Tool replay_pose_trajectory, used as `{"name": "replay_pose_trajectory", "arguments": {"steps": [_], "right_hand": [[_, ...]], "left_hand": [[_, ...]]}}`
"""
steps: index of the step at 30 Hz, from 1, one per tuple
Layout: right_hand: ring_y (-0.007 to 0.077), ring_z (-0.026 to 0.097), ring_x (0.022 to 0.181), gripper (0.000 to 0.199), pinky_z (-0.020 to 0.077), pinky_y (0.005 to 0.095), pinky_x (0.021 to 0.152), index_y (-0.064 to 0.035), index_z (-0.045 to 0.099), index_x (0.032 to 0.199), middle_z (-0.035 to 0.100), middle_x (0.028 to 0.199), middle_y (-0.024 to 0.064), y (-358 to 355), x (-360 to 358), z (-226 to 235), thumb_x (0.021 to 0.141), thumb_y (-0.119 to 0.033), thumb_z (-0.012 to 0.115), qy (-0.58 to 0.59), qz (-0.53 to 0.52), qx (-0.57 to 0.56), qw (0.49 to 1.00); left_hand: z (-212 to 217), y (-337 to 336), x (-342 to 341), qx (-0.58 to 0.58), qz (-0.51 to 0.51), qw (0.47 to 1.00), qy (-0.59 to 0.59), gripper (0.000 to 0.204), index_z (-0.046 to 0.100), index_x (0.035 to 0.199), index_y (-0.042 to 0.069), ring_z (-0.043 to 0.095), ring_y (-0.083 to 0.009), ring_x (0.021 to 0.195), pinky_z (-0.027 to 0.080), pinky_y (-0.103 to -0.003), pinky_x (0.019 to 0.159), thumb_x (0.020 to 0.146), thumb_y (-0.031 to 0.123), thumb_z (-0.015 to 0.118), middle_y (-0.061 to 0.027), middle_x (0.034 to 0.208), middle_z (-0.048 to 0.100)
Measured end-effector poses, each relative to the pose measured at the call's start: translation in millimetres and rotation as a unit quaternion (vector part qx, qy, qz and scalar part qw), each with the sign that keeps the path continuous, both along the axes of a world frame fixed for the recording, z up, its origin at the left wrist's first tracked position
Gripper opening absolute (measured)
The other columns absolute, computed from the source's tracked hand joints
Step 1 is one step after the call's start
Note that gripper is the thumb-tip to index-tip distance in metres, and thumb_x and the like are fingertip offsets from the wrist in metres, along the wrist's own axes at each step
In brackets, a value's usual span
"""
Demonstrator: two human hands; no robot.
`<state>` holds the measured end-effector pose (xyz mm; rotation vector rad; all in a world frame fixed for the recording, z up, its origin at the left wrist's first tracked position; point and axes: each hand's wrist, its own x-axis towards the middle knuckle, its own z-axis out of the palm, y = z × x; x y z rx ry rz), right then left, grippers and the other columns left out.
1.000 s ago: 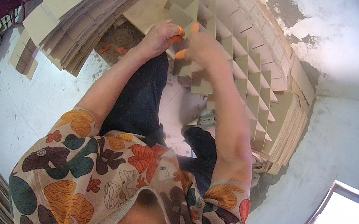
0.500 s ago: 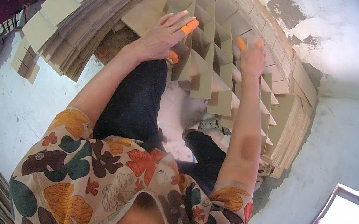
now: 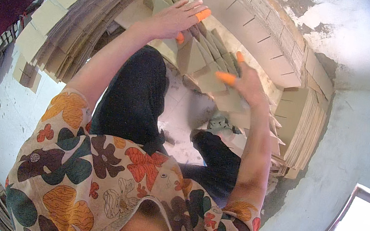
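A cardboard divider grid [image 3: 195, 59] lies slanted between my hands, its cells squeezed nearly flat so the strips lean close together. My left hand [image 3: 169, 21] rests over its far left part, fingers stretched out and thumb apart. On the near right side, my right hand [image 3: 249, 88] is beside the grid, with thumb and forefinger spread; its other fingers are partly hidden. Orange finger cots cover some fingertips on both hands. Whether the right fingertips touch the cardboard I cannot tell.
A row of slotted cardboard strips [image 3: 249, 21] stands behind the grid. A long stack of cardboard sheets [image 3: 86, 16] curves along the left, and another stack [image 3: 298, 127] stands right, by the peeling wall [image 3: 363, 130]. My dark-trousered knees are close below the grid.
The grid has gone from standing with open cells to slanted and nearly flat. My right hand has moved nearer to me and slightly left; my left hand has shifted slightly away.
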<state>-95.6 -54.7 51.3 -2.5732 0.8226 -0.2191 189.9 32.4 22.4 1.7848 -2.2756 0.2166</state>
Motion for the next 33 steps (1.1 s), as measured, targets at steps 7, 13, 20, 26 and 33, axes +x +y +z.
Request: {"name": "replay_pose_trajectory", "arguments": {"steps": [7,13,20,26,33], "right_hand": [[0.0331,0.062,0.071,0.051,0.0482,0.0422,0.059,-0.0021,0.041,0.125,0.061,0.074,0.0189,31,8,-22,0.078,-0.009,0.06,0.094,-0.03,-0.14,0.985],[0.0331,0.062,0.065,0.031,0.0488,0.0429,0.057,-0.0014,0.048,0.107,0.061,0.069,0.0168,33,14,-29,0.078,-0.004,0.057,0.076,-0.024,-0.141,0.987],[0.0307,0.064,0.083,0.036,0.052,0.0378,0.065,0.0043,0.053,0.108,0.062,0.086,0.0177,101,12,67,0.073,-0.005,0.054,0.138,-0.048,-0.263,0.954],[0.0314,0.051,0.111,0.036,0.0418,0.0426,0.093,-0.0035,0.058,0.113,0.055,0.114,0.0144,104,-47,123,0.077,-0.009,0.061,-0.116,-0.022,-0.521,0.846],[0.0346,0.04,0.122,0.067,0.0368,0.0468,0.095,-0.0068,0.037,0.133,0.044,0.13,0.0157,27,-182,36,0.078,-0.025,0.069,0.163,-0.387,-0.39,0.82]], "left_hand": [[9,-35,19,0.139,-0.068,0.985,0.071,0.051,0.051,0.119,0.01,0.052,-0.0283,0.096,0.038,-0.039,0.086,0.071,0.013,0.068,-0.0094,0.098,0.058],[-28,-24,27,0.002,-0.106,0.99,0.094,0.034,0.058,0.108,0.009,0.054,-0.0275,0.085,0.04,-0.038,0.08,0.074,0.007,0.064,-0.0105,0.089,0.058],[38,6,5,0.006,-0.061,0.996,0.061,0.034,0.058,0.109,0.007,0.054,-0.0267,0.077,0.045,-0.037,0.065,0.075,0.005,0.059,-0.0105,0.085,0.057],[133,71,-19,-0.283,-0.097,0.947,-0.112,0.039,0.055,0.108,-0.001,0.057,-0.0224,0.084,0.05,-0.03,0.069,0.072,0.012,0.06,-0.013,0.105,0.058],[146,111,67,-0.261,0.241,0.919,-0.169,0.04,0.051,0.114,0.0,0.056,-0.0267,0.089,0.053,-0.036,0.068,0.075,0.002,0.054,-0.015,0.108,0.056]]}}
